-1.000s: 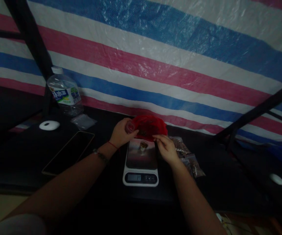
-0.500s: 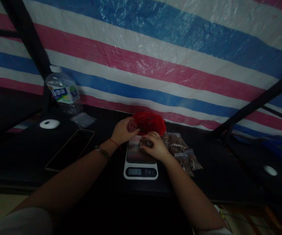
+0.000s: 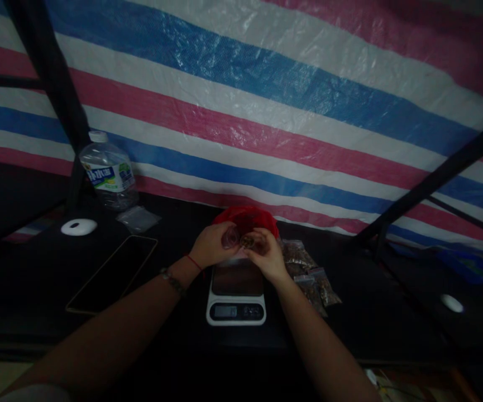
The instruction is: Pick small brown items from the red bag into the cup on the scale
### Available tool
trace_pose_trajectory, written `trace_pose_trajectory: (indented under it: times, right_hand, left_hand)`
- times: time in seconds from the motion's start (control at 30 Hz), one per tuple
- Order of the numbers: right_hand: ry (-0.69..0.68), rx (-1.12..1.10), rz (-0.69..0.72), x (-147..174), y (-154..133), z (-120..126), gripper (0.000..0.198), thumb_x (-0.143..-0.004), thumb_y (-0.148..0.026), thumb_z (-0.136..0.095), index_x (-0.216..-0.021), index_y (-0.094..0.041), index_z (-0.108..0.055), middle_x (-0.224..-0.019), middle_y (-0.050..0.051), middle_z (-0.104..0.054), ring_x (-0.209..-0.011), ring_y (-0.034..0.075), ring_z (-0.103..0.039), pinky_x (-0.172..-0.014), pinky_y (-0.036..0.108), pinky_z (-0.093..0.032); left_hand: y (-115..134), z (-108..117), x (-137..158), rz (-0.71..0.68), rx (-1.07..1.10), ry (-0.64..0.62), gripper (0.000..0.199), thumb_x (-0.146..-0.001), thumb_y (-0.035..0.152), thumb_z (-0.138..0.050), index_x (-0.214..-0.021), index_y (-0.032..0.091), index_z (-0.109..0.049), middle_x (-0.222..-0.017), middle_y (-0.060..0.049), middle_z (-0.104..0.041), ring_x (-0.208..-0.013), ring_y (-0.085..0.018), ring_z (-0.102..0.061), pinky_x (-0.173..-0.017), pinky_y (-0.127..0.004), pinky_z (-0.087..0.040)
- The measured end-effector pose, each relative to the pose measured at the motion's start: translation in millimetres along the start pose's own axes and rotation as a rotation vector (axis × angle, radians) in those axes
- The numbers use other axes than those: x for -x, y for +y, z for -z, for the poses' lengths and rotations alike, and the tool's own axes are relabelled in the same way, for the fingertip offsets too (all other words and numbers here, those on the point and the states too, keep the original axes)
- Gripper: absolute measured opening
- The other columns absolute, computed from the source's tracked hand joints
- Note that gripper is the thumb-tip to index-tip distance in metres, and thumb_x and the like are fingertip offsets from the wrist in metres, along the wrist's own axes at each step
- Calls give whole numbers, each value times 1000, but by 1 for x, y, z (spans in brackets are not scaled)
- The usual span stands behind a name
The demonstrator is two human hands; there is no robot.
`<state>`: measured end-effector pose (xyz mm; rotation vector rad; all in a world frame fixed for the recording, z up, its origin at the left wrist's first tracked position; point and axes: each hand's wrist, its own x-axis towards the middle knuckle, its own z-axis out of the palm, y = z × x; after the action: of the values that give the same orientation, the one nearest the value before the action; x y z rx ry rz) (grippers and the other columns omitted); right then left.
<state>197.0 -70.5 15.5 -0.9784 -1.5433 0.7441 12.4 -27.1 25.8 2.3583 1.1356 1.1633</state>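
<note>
My left hand (image 3: 213, 244) is closed around a small clear plastic cup (image 3: 230, 238), its mouth turned toward my other hand. In my right hand (image 3: 269, 255), the fingers are closed on a small bag of brown bits (image 3: 248, 242), partly hidden by them. Both hands meet over the far end of a white kitchen scale (image 3: 236, 314); its plate looks bare where it shows, and the display digits are too dim to read. Just behind the hands stands an opened red plastic bag (image 3: 245, 215), its inside dark. Several filled zip bags (image 3: 308, 279) lie right of the scale.
On the left of the black table (image 3: 174, 340) are a phone (image 3: 113, 273), a white oval object (image 3: 79, 226), clear zip bags (image 3: 138, 219) and a large plastic bottle (image 3: 109, 173). A striped tarp (image 3: 241, 123) closes off the back, with dark slanted frame bars (image 3: 429, 184) at both sides.
My right hand has lifted the small bag from the scale plate up beside the cup. The hands are closer together, and the camera view has tilted slightly upward.
</note>
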Motion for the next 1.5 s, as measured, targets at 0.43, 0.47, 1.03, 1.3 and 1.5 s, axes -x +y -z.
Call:
trace_pose_trajectory:
  times: [0.43,0.47,1.03,1.3,1.5]
  right_hand:
    - [-299,496,286,-46,-51,-3,41,-73,-18,-72,-112,-27,-66,-110,6,-65,-106,22,-58,-95,39,-45]
    - [-316,507,304,-49,-55,-4,44,-73,-18,-71,-115,-27,-64,-111,6,-66,-107,22,-58,-96,40,-44]
    - [-290,371,114,-11,-20,10,50,-70,-10,-62,-118,-24,-59,-112,6,-59,-104,19,-58,-90,33,-48]
    - [-416,476,141,-8,-28,13,62,-72,-23,-69,-130,-25,-49,-130,9,-52,-124,25,-44,-105,45,-35]
    - [-350,410,327,-46,-61,-9,43,-83,-22,-58,-125,-27,-53,-129,8,-51,-124,22,-43,-106,44,-34]
  left_hand:
    - [2,2,3,92,158,17,44,-67,39,-69,-104,18,-57,-94,-6,-67,-83,-22,-64,-72,-32,-49]
    - [2,2,3,109,188,33,45,-67,38,-69,-105,18,-57,-95,-6,-67,-84,-21,-64,-72,-31,-49]
    - [-21,-5,0,317,1116,109,37,-77,39,-62,-105,16,-58,-77,-1,-62,-63,-12,-57,-58,-23,-45]
    - [-21,20,-7,454,1529,-73,54,-73,57,-53,-103,13,-59,-71,-5,-62,-54,-15,-54,-51,-27,-45]
    - [-21,18,-1,501,1365,-278,65,-71,71,-40,-97,15,-62,-75,-10,-65,-53,-17,-56,-51,-30,-43]
